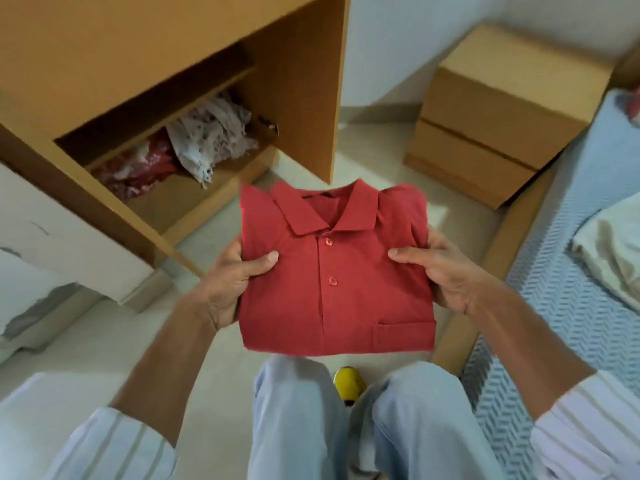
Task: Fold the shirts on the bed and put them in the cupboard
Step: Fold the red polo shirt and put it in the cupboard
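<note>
Two hands carry a folded red shirt [337,275] toward the open cupboard [166,98].
Left hand [232,282] and right hand [446,271] each clamp a side edge, thumbs on top, fingers hidden beneath; the shirt hangs above the knees, short of the shelf [194,199]. Best kept level and slid in flat beside the crumpled clothes [194,147].

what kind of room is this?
Most likely a bedroom: a bed with patterned sheet on the right, a wooden bedside drawer unit, and an open cupboard holding clothes.
</note>
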